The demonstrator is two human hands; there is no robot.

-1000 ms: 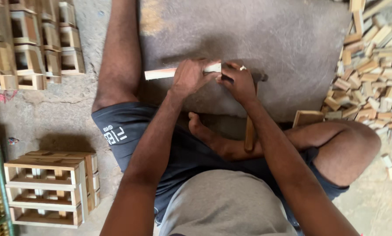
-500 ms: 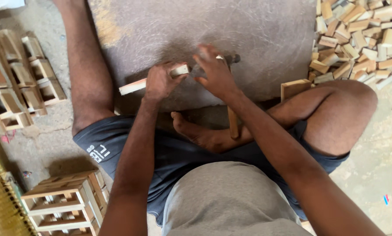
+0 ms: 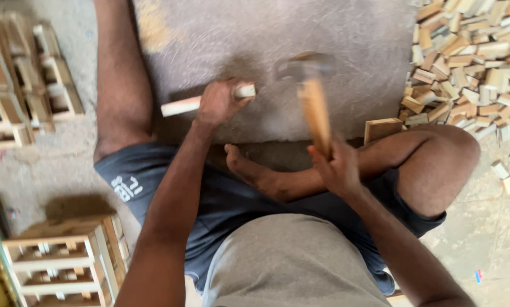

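Observation:
I sit on the floor with one leg stretched out and the other folded. My left hand (image 3: 219,102) grips a pale wooden slat (image 3: 178,106) that lies across a grey stone slab (image 3: 346,40). My right hand (image 3: 335,167) holds the wooden handle of a hammer (image 3: 315,108), lifted above the slab. The metal head is blurred, up and to the right of the slat's end. A small wooden block (image 3: 383,129) lies by my right knee.
A heap of several small wooden blocks (image 3: 474,62) fills the upper right. Assembled wooden frames (image 3: 24,85) stand in rows at the upper left. Another slatted wooden frame (image 3: 61,258) sits at the lower left, beside my hip.
My right hand has come away from the slat and picked up the hammer, raising it above the slab. My left hand keeps its hold on the slat. The view has shifted.

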